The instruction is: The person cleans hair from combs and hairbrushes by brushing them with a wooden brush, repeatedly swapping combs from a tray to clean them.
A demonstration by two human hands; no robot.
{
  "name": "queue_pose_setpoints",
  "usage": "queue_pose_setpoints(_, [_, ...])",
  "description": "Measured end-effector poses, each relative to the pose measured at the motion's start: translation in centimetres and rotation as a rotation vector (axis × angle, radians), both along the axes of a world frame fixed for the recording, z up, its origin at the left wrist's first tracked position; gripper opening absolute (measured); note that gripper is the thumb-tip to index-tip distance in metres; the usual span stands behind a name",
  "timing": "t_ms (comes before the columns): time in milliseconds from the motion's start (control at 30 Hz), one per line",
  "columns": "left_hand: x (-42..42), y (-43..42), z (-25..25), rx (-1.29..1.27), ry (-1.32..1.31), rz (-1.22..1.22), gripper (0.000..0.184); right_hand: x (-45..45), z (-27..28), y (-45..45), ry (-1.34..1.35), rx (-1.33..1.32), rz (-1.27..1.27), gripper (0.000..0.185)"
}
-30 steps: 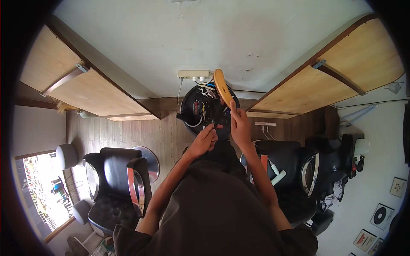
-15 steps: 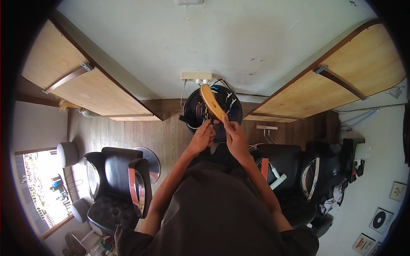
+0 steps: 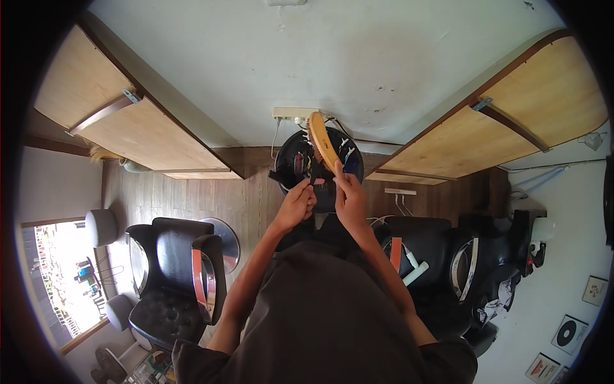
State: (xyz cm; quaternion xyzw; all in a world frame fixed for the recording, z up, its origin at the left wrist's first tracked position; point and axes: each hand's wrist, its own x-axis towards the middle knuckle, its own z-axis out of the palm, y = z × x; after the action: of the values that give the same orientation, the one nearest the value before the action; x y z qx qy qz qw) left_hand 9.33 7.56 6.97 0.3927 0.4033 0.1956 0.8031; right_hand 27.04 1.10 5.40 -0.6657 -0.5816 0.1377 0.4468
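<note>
My right hand is closed around the end of a hairbrush with a curved wooden back. The brush is tilted up and away from me, with its bristle side turned to the left. Close beside it, my left hand is closed with the fingertips pinched on a small dark thing that I cannot make out. Both hands are over the near part of a round black tray. Clips and other small tools lie in the tray, partly hidden by the brush and the hands.
Black salon chairs stand at left and right. A white T-shaped object rests by the right chair. Wooden panels jut out from the wall on both sides. A power strip with plugs is behind the tray.
The brush has shifted slightly to the right and upward, standing steeper in my right hand. My left hand has moved slightly left, leaving a wider gap between the hands.
</note>
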Motion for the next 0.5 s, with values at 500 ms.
queue_pose_setpoints(500, [1.6,-1.1,-0.7,-0.020,-0.024,0.019,0.010,0.0,2.2,-5.0,-0.067,-0.086,0.113,0.067])
